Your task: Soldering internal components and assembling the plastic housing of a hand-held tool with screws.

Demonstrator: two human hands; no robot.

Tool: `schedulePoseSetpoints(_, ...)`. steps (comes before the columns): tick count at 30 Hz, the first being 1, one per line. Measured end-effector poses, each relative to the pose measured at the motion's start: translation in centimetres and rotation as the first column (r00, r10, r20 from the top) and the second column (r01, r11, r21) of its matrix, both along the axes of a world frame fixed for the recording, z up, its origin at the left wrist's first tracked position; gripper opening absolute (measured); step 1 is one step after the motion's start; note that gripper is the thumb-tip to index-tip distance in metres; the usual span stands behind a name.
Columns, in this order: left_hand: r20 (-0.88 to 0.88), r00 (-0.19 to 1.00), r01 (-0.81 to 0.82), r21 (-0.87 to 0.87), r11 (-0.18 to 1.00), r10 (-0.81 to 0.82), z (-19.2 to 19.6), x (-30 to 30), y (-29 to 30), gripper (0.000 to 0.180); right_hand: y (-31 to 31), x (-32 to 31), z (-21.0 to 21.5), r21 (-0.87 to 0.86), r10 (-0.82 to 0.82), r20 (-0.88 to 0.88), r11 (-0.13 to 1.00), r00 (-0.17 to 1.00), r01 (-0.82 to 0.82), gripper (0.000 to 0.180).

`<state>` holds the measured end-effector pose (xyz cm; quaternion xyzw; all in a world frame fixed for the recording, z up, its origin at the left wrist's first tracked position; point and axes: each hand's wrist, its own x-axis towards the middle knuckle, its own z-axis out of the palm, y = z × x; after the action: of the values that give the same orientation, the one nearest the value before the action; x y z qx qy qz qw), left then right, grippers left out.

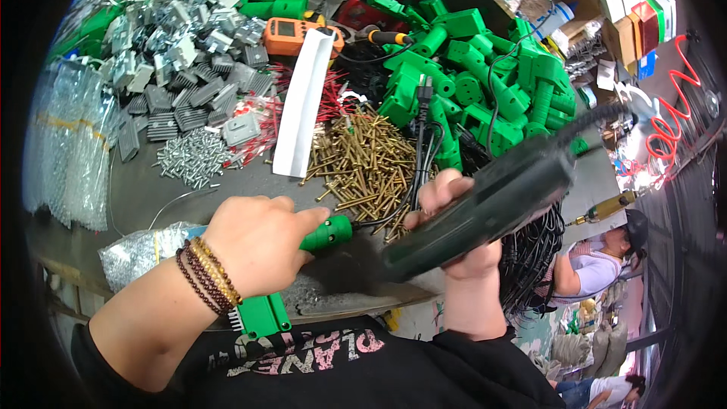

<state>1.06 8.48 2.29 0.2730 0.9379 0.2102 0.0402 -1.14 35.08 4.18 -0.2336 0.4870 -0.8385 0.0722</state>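
Note:
My left hand (254,246) is closed around a green plastic tool housing (327,235), its index finger lying along the round end. A black cord leaves that end and runs up to a plug (425,91). Below my wrist a wider green part (265,314) shows, with pale comb-like fins at its side; my hand hides how it joins the rest. My right hand (473,254) grips a long black corded power tool (485,208), held tilted above the bench and smeared by motion. Its blunt lower end points toward my left hand.
Brass-coloured screws (363,167) lie heaped beyond my hands, beside a white folded strip (303,102). Green housings (485,68) pile up at back right, grey finned blocks (189,98) and small silver screws (193,157) at left. Black cords (534,257) hang right. Another person (591,265) sits farther right.

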Motion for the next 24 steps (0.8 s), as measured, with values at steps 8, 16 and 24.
schedulePoseSetpoints(8,-0.066,0.998,-0.012,0.035,0.999,0.014,-0.4,-0.2,0.6,0.055,-2.4,1.9,-1.1,0.076,-0.078,-0.209,0.993,0.975,0.095,0.097)
schedulePoseSetpoints(16,-0.016,0.999,-0.029,0.0,1.0,0.029,-0.2,-0.1,0.8,0.05,-4.4,1.7,2.1,0.138,-0.003,-0.188,0.99,0.982,0.029,0.079)
schedulePoseSetpoints(24,0.045,0.998,-0.044,-0.041,0.998,0.046,-0.1,-0.1,0.9,0.054,-5.8,-1.1,2.4,0.216,-0.013,-0.329,0.972,0.944,0.089,0.068)
